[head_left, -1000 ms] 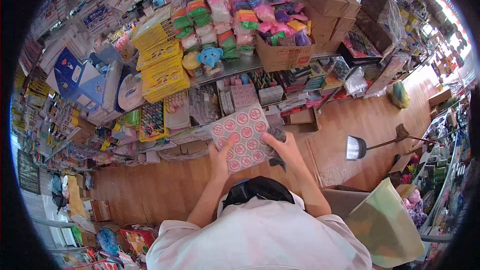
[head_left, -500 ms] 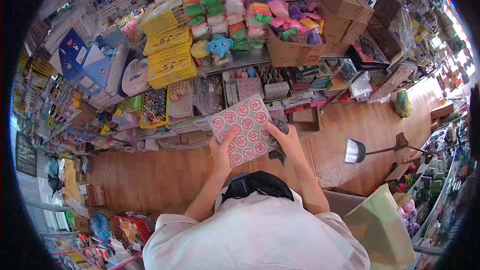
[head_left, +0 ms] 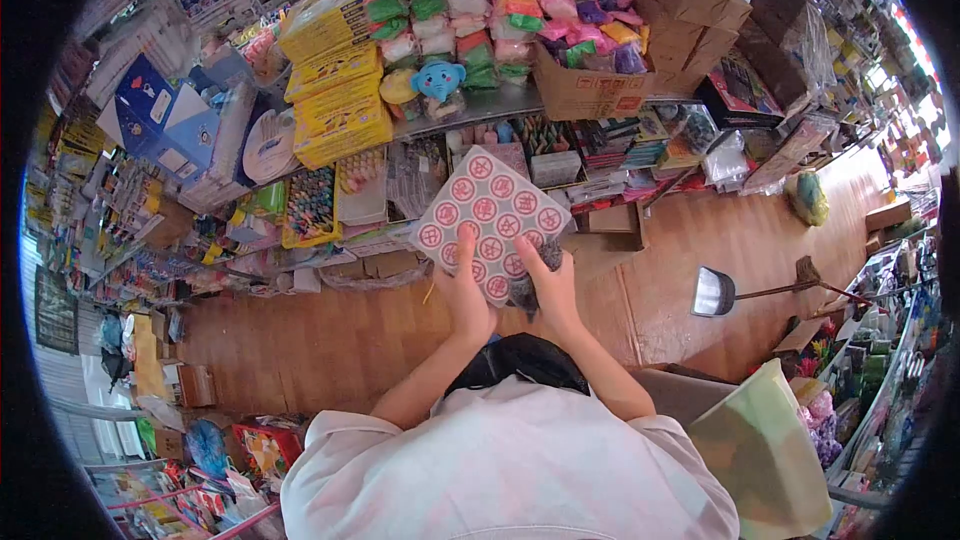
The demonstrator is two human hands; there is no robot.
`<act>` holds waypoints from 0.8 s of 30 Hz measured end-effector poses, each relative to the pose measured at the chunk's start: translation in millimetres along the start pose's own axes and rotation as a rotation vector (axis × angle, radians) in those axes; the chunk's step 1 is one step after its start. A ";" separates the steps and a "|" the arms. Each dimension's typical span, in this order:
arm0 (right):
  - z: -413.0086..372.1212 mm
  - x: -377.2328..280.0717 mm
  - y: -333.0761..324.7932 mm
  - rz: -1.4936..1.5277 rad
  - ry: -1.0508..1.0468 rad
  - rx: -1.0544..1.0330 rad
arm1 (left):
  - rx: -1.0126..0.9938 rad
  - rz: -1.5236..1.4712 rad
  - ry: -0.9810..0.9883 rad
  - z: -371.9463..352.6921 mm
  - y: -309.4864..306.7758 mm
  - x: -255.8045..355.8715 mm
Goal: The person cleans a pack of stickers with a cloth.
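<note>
Both my hands hold a square, flat pack of Chinese chess pieces [head_left: 492, 208], pale grey with rows of round red characters, in front of my body. My left hand [head_left: 466, 290] is closed on its lower left edge, thumb lying on top. On the lower right side my right hand [head_left: 552, 292] grips it, thumb also across the face. A dark grey, crumpled cloth [head_left: 524, 294] is bunched by the right hand, partly hidden behind it and the pack. The fingers underneath are out of sight.
Ahead stands a shelf with yellow packets [head_left: 340, 125], a blue elephant-face item [head_left: 438, 81], a cardboard box [head_left: 590, 90] of colourful bags and a yellow tray of pens [head_left: 310, 208]. A long-handled dustpan [head_left: 713, 292] is on the wooden floor to the right.
The pack has turned so a corner points toward the shelf. My right hand has shifted inward and nearer my left hand, with its thumb further across the face.
</note>
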State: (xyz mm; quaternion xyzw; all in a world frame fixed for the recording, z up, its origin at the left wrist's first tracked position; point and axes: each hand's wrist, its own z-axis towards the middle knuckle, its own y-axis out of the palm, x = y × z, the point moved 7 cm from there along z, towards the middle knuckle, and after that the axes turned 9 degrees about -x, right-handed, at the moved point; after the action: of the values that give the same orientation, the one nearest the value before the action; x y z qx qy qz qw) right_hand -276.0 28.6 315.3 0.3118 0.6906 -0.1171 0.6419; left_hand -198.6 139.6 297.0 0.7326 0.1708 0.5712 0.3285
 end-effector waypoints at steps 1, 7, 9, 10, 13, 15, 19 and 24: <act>6.5 8.8 2.2 0.050 0.041 -0.165 | 0.001 -0.018 0.045 -1.6 4.2 4.1; -11.3 34.6 22.7 -0.245 0.065 -0.486 | 0.098 0.137 0.013 17.7 -27.5 1.6; -13.5 33.8 20.5 -0.282 0.051 -0.500 | 0.062 0.124 0.043 23.9 -35.0 6.3; -9.9 36.7 12.7 -0.279 0.052 -0.499 | 0.031 0.108 0.076 26.8 -39.1 10.9; 4.3 40.4 -29.6 -0.352 0.157 -0.410 | -0.015 0.223 0.033 30.9 -68.4 17.5; 6.6 26.9 -53.3 -0.391 0.253 -0.311 | -0.157 0.430 -0.032 28.2 -76.8 21.7; 12.1 26.7 -53.2 -0.246 0.117 -0.474 | -0.426 0.806 -0.254 9.8 -76.4 9.5; 16.4 47.3 -41.3 -0.400 0.280 -0.781 | -0.349 0.513 -0.218 15.1 -73.0 -16.7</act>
State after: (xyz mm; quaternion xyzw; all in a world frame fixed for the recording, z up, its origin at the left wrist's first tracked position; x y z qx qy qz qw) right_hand -285.8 0.5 257.6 -0.0797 0.8098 0.0735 0.5767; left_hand -180.0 177.8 233.5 0.7413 -0.1560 0.5740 0.3109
